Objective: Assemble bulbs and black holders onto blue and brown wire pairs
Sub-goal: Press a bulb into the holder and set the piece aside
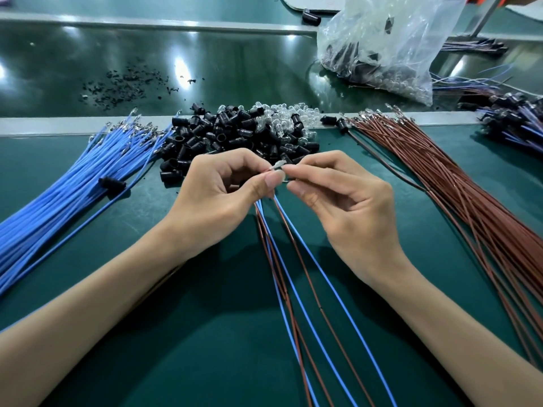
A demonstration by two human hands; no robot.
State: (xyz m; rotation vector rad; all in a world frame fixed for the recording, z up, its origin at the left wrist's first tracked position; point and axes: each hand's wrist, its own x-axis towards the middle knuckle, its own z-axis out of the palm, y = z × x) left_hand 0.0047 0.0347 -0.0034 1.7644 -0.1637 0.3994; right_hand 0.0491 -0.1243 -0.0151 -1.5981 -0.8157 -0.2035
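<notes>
Our left hand [223, 183] grips wire pairs [293, 259], right hand [338, 198] pinches a bulb [277, 165]; finished sets [514, 121] aside, we judge most remains

Free: bare table [205, 333] along the near edge, crossed only by the wire pairs [264, 227] I hold. Left edge blocked by blue wires [58, 186]; right edge by brown wires [470, 201]. Holder-and-bulb pile [235, 133] ahead, centre. Plastic bag [382, 45] fills far right corner. Far left side open beyond the pile.
</notes>
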